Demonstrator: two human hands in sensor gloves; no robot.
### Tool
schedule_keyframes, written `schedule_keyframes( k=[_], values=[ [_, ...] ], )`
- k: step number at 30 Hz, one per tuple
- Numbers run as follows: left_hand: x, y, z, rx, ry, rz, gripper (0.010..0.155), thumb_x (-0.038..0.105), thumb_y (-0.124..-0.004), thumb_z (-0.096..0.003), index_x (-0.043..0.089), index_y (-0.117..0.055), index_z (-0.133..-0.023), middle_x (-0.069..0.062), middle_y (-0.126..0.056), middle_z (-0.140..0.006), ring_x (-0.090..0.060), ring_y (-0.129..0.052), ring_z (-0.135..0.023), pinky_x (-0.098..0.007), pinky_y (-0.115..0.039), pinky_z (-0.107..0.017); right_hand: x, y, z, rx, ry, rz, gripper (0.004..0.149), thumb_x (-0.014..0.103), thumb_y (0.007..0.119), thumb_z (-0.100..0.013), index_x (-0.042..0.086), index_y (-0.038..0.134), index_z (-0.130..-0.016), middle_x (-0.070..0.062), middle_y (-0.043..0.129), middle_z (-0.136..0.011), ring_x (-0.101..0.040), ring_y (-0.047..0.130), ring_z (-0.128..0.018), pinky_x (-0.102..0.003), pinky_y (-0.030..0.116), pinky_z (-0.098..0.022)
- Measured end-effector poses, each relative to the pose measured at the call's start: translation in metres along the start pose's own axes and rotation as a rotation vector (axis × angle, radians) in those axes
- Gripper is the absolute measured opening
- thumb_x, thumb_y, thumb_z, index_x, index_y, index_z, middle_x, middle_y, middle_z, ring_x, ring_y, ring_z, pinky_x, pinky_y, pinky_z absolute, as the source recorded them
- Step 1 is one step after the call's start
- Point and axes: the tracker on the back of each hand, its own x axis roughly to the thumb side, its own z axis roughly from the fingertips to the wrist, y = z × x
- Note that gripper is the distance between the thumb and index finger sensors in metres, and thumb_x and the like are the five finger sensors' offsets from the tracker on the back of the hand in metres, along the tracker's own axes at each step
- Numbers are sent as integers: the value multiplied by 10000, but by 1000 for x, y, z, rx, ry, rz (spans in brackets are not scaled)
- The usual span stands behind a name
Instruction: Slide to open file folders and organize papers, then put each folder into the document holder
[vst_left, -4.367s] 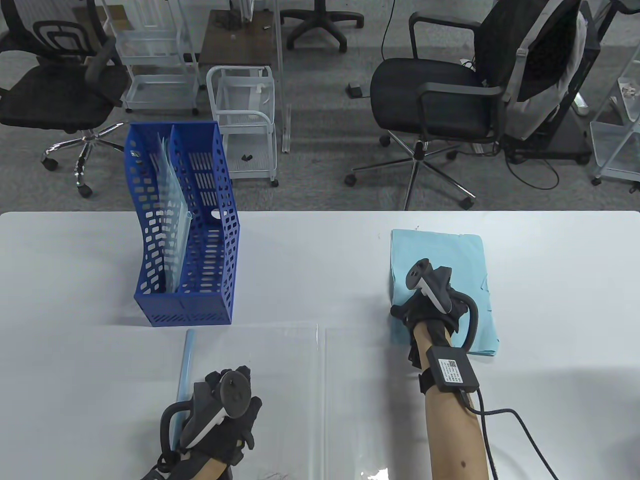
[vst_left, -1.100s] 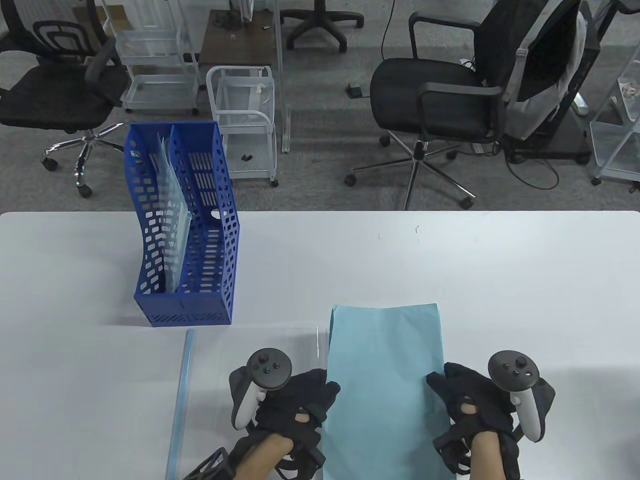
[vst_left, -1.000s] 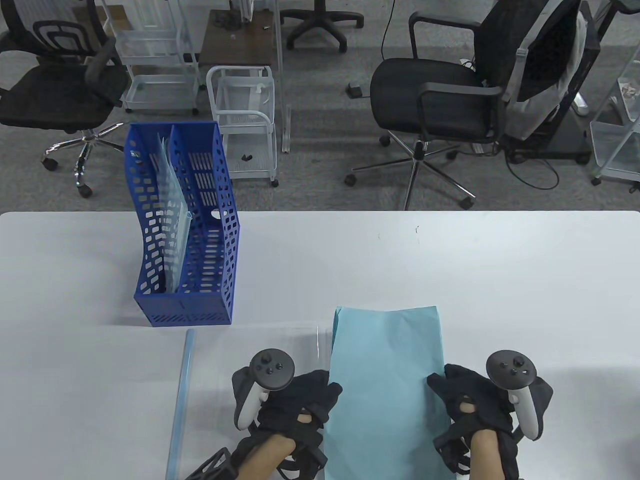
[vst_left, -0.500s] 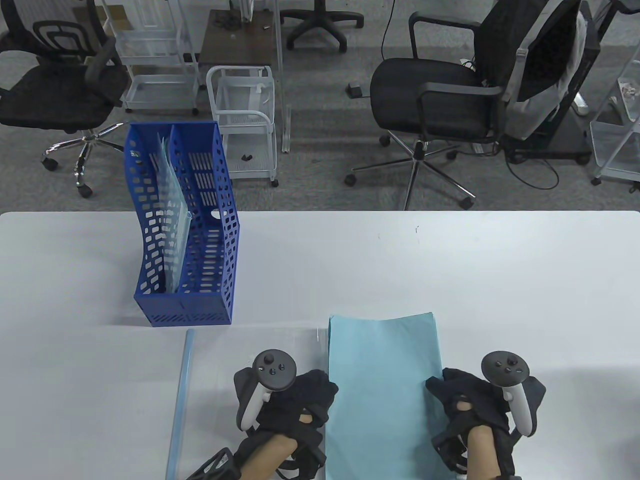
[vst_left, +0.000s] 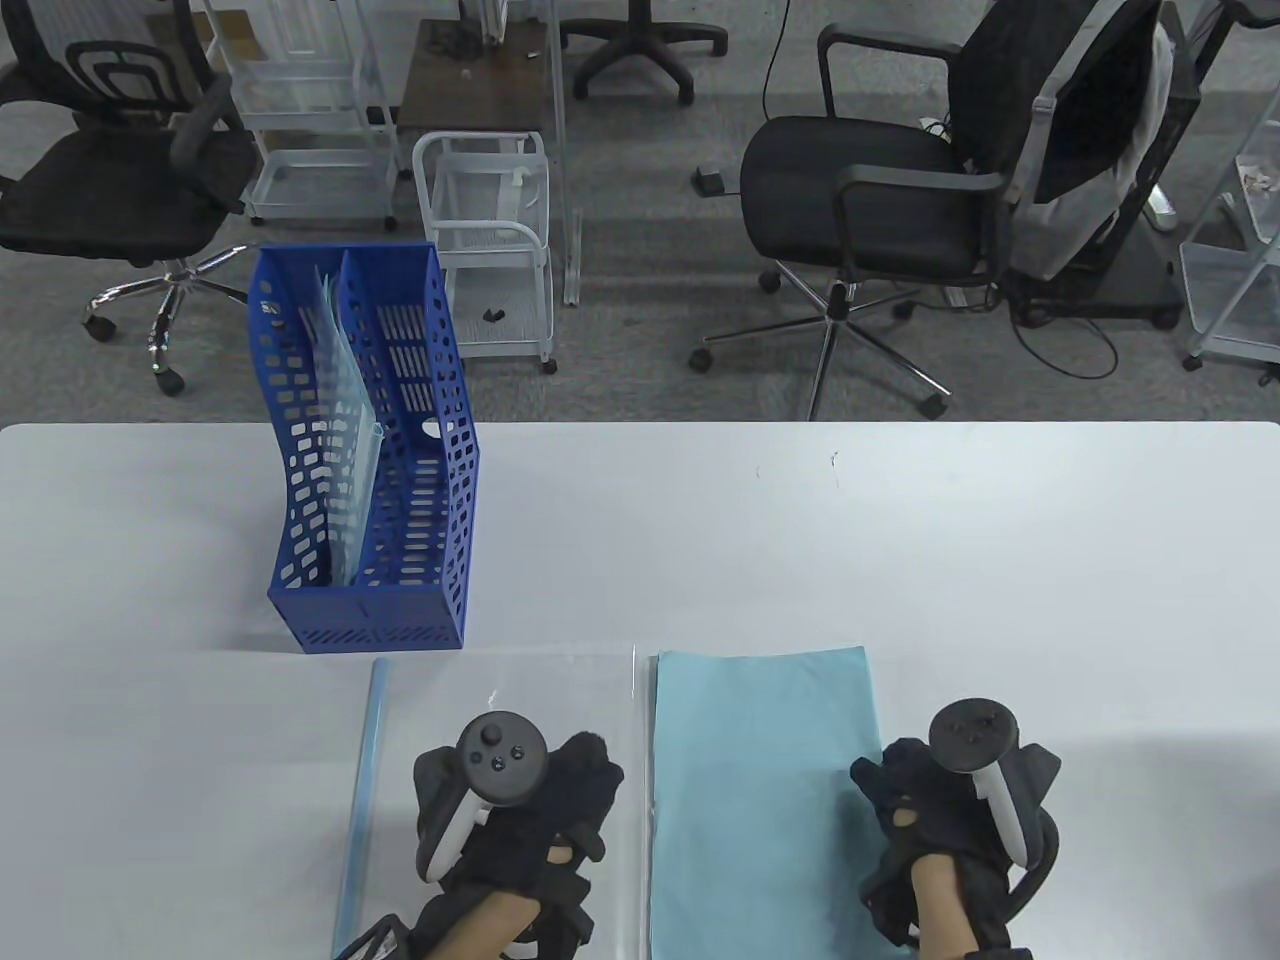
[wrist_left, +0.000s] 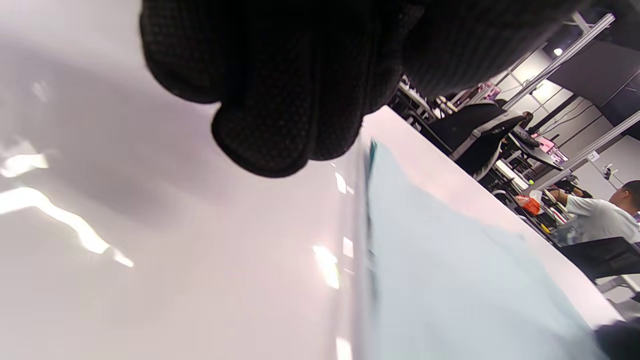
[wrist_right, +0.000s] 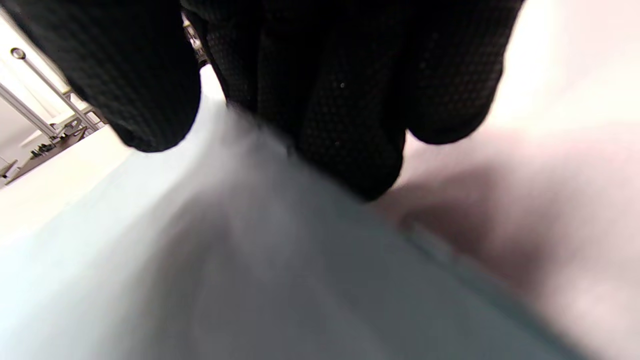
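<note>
A: Now, where is the paper, and where is the folder?

B: The light blue paper stack (vst_left: 760, 800) lies flat on the bench (vst_left: 900, 540), just beside the right edge of the open clear folder (vst_left: 500, 700). The folder's blue slide bar (vst_left: 362, 780) lies along its left side. The blue document holder (vst_left: 370, 480) stands further back, with one folder already in its left compartment.

A: And the hands?

B: The right hand (vst_left: 950, 810) holds the right edge of the stack, fingers curled on it. The left hand (vst_left: 515, 800) rests on the clear sheet; I think its fingers are loosely bent and hold nothing, but the wrist view is too close to be sure.

A: How to do this step well?

B: Keep the folder pressed down with the left hand, and move the stack leftward as one block, low and flat. Align its long edge with the spine side, so no sheet sticks out when the bar goes on.
</note>
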Motion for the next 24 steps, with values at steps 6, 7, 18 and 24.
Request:
schedule_keyframes(
  k=[6,7,18,24],
  values=[
    [-24,9,15,3,104,-266,696,582,-803,-469,272,-690,-1081,-83,-808,-1061,-368,-922,-890,-532,-772,-647,20,14,7,59,-109,158,835,571,877,-376,306,497,-1070,-111,598,-1126,-456,731,-938,-618,639,-677],
    [-27,8,16,3,124,-291,711,590,-802,-468,280,-670,-1094,-88,-775,-1090,-389,-883,-931,-546,-752,-667,22,18,7,99,-111,180,845,580,872,-378,324,471,-1076,-119,528,-1151,-473,658,-969,-627,610,-690],
    [-40,-6,9,-55,240,-425,734,633,-772,-465,322,-638,-1115,-105,-693,-1144,-400,-822,-987,-549,-729,-693,34,35,10,163,-118,395,875,594,883,-363,377,432,-1081,-110,343,-1195,-485,459,-1046,-667,525,-722],
    [-39,-9,6,-57,233,-452,737,642,-773,-453,324,-655,-1107,-99,-740,-1118,-394,-802,-984,-535,-727,-692,35,36,10,161,-117,404,874,589,883,-362,384,428,-1079,-113,344,-1194,-489,461,-1044,-669,529,-721]
  ],
)
